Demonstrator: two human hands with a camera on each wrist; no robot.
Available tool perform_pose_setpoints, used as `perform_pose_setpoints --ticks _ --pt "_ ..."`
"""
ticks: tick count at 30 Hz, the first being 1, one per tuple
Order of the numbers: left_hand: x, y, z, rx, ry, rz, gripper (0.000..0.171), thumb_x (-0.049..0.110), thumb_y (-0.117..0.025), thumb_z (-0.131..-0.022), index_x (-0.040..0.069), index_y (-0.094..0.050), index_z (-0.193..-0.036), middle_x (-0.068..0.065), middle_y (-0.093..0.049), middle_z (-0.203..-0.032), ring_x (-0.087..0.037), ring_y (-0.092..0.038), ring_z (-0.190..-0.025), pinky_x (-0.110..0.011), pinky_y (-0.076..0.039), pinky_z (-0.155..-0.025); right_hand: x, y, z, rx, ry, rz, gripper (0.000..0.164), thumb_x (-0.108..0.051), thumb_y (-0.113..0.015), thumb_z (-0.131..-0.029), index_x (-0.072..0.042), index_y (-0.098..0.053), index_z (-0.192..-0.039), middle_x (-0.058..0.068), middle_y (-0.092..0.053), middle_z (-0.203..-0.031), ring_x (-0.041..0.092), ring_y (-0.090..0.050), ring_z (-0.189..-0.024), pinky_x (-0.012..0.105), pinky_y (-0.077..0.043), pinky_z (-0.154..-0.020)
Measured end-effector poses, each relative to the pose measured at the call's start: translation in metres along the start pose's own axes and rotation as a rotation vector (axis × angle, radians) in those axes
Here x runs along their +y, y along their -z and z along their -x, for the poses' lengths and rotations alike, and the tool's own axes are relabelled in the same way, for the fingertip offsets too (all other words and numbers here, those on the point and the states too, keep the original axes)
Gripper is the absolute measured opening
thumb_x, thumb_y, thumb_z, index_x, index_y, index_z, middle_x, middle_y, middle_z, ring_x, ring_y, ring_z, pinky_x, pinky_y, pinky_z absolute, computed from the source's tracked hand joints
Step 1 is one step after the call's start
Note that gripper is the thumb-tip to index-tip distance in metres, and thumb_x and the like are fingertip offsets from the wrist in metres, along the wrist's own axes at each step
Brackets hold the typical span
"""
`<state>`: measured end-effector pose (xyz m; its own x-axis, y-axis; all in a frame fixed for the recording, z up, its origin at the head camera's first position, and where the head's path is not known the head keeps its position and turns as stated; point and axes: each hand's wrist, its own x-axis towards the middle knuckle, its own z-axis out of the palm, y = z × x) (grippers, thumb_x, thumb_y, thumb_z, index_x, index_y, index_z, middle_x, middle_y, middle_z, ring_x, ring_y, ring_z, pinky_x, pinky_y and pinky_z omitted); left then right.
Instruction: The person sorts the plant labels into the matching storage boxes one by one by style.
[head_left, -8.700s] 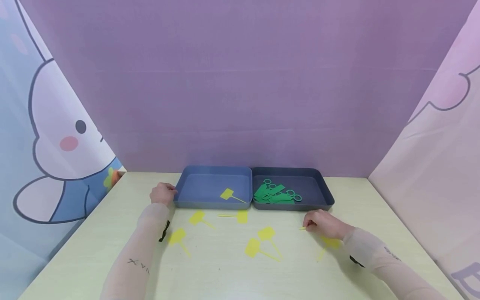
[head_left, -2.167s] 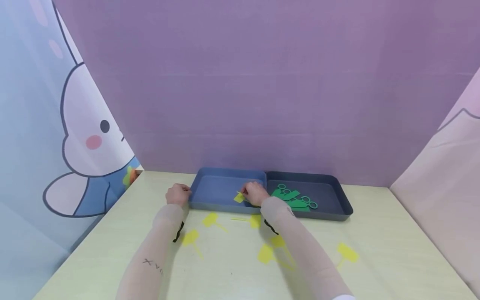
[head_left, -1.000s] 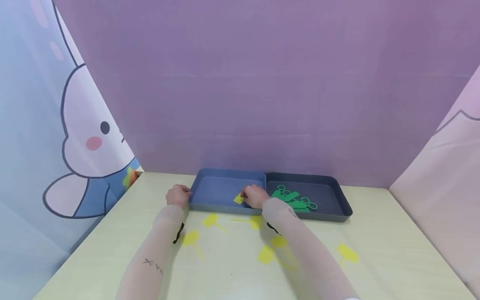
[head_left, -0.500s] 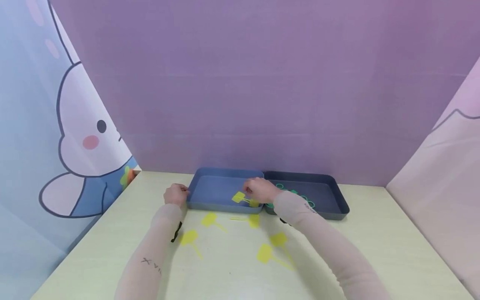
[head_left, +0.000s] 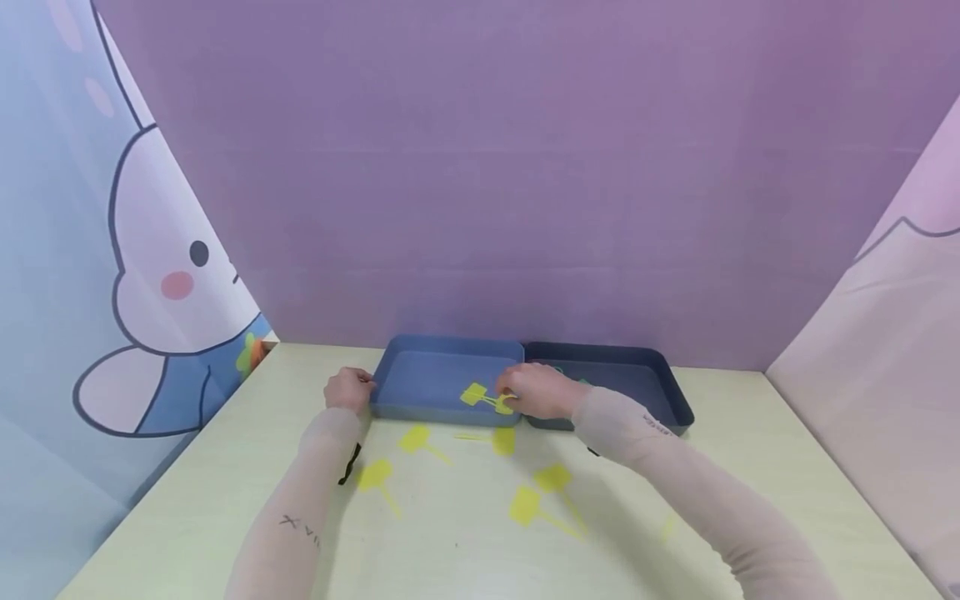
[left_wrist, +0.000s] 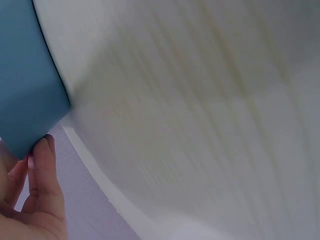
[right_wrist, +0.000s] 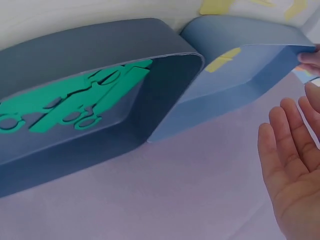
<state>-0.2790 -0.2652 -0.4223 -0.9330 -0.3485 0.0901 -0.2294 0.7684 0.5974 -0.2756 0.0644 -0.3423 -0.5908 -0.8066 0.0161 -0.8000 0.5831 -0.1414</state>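
My left hand [head_left: 348, 388] pinches the left end of the blue tray [head_left: 427, 375]; in the left wrist view its thumb and fingers meet at the tray's corner [left_wrist: 30, 117]. Over the seam between that tray and the dark grey tray [head_left: 630, 379] hovers my right hand [head_left: 542, 390]. The right wrist view shows this hand [right_wrist: 295, 170] with fingers loosely extended and nothing in them. Beneath its fingertips, two flat yellow mallet-shaped pieces [head_left: 474, 393] lie in the blue tray. Flat green pieces with ring ends [right_wrist: 95, 95] lie in the dark tray, mostly hidden by my right hand in the head view.
Several more yellow mallet-shaped pieces [head_left: 525, 506] are spread over the pale table [head_left: 420, 558] in front of the trays. One at the right is partly covered by my right arm. A purple cloth wall [head_left: 480, 208] rises right behind the trays.
My right hand carried a yellow mallet-shaped piece from the table into the blue tray and let it go, then rose and shifted right. My left hand stays at the tray's left end.
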Motion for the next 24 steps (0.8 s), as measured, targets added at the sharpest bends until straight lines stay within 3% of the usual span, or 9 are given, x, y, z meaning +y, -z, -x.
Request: perform_pose_setpoints --ticks 13,24 --pt "0.000 -0.003 -0.003 0.012 -0.007 -0.025 0.027 0.016 -0.056 -0.088 0.001 -0.067 -0.108 -0.019 -0.066 -0.106 -0.037 -0.060 -0.097 -0.051 -0.042 -0.090 0.001 0.003 0.035 -0.018 0.036 -0.009 0.018 -0.012 -0.061 -0.087 -0.011 -0.067 -0.104 0.005 -0.066 -0.103 0.019 -0.063 -0.094 0.032 -0.052 -0.079" --pt "-0.001 -0.002 -0.003 0.004 -0.006 -0.025 0.027 0.016 -0.056 -0.089 0.001 -0.066 -0.109 -0.019 -0.065 -0.108 -0.038 -0.059 -0.099 -0.052 -0.041 -0.092 0.011 -0.005 0.078 -0.019 0.049 0.030 0.017 -0.015 -0.064 -0.085 -0.012 -0.067 -0.102 0.000 -0.066 -0.099 0.013 -0.062 -0.088 0.028 -0.051 -0.074"
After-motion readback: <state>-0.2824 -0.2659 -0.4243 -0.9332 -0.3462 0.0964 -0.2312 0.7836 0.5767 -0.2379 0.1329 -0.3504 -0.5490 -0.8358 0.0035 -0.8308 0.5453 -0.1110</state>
